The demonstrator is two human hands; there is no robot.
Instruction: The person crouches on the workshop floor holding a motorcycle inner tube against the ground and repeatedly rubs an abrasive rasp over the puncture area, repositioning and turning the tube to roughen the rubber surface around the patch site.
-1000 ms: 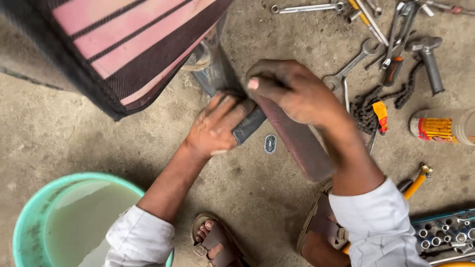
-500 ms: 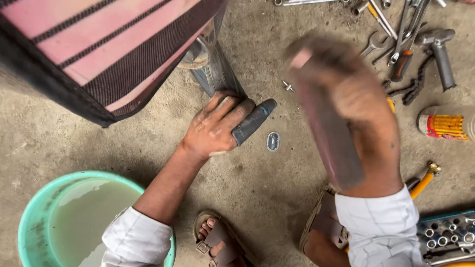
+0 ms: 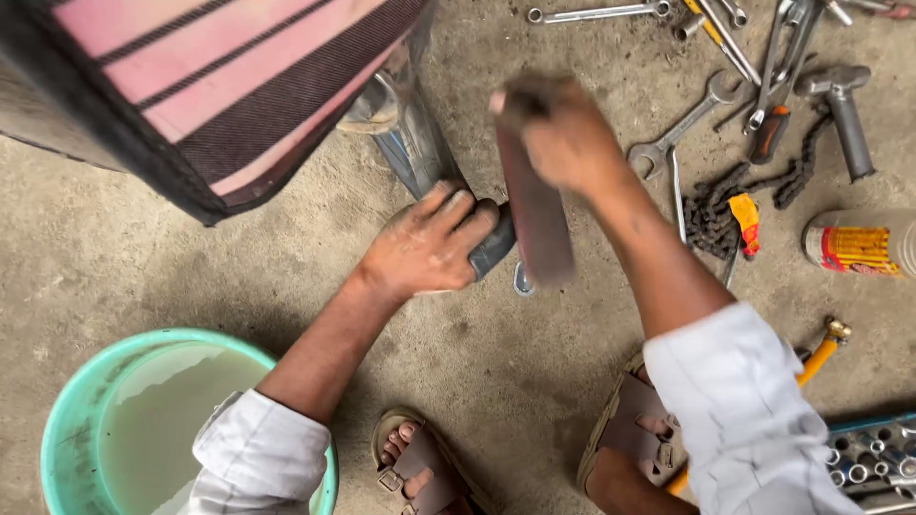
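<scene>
- Low on the concrete floor [image 3: 143,286], mid-scene: left hand [image 3: 425,250] pressed flat, fingers spread, pinning a grey metal piece [image 3: 491,250] under the pink striped seat [image 3: 210,86].
- Just right of it: right hand [image 3: 563,143] clenched round a dark flat bar [image 3: 534,215], raised, blurred.
- Judged step: striking or rubbing the pinned piece.
- Next move needs: steady pinning, fingers kept clear of the bar.
</scene>
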